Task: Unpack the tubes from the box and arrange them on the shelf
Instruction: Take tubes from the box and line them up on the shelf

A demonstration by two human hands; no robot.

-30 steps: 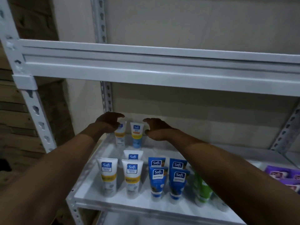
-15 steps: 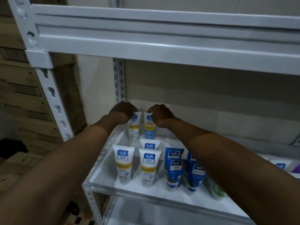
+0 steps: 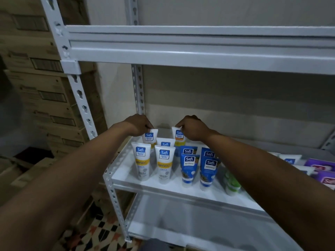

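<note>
head view, the only one there is: both hands reach into the far left corner of the white shelf. the left hand has its fingers curled down onto the flat crimped top of a white safi tube. the right hand pinches the top of a white tube with an orange band just to the right of it. both stand cap down in the far row, behind three more white tubes. the blue tubes are to the right, and the green tubes past those are half hidden by the forearm. purple packs sit at the right edge. there are stacked cartons on the left, can't tell if any is the box these came from

handling guess: they look like light, soft plastic tubes, smooth so a bit slippery. standing on a small cap they'd probably tip and domino easily. the crimped top edge looks like the stiff bit, so pinch there, gently, and let go straight up
</note>
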